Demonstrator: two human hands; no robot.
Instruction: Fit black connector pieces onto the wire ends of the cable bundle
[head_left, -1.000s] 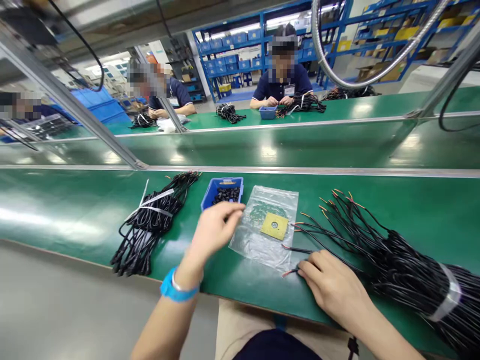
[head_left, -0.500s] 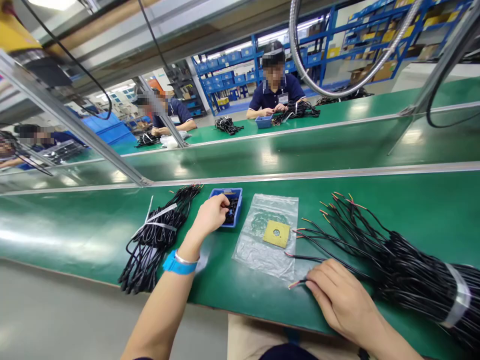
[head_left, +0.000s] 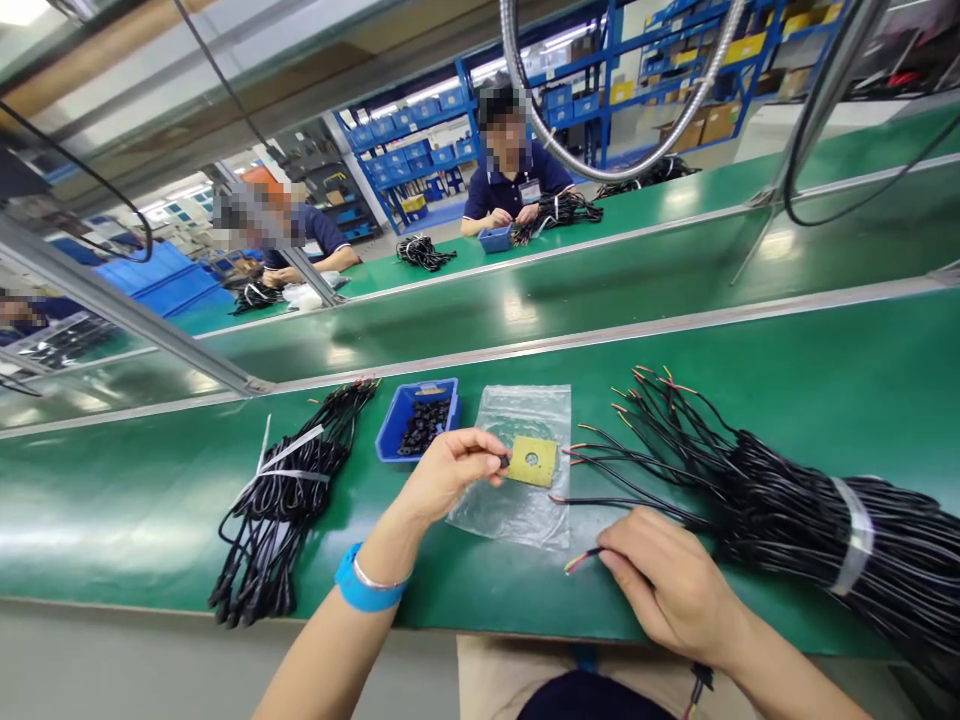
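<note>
My left hand [head_left: 459, 472], with a blue band on its wrist, pinches a small black part [head_left: 503, 461] over the clear plastic bag [head_left: 517, 520]. A yellow square piece [head_left: 533, 461] with a round hole lies on that bag, just right of my fingertips. My right hand [head_left: 664, 580] is closed on a black cable [head_left: 595, 552], whose stripped end with thin coloured wires sticks out to the left. Behind my left hand stands a blue bin [head_left: 390, 440] holding several small black parts [head_left: 426, 425]. A large tied bundle of black cables [head_left: 795, 520] lies beyond my right hand.
Another tied cable bundle [head_left: 289, 510] lies at the left on the green table [head_left: 135, 500]. A metal rail [head_left: 480, 358] runs along the table's back. Co-workers sit across the bench, one with a small blue bin [head_left: 495, 240]. A flexible metal hose [head_left: 637, 172] hangs above.
My left hand has come out of the blue bin and moved right and nearer, now with a small black part. My right hand keeps its cable. The whole view has shifted slightly.
</note>
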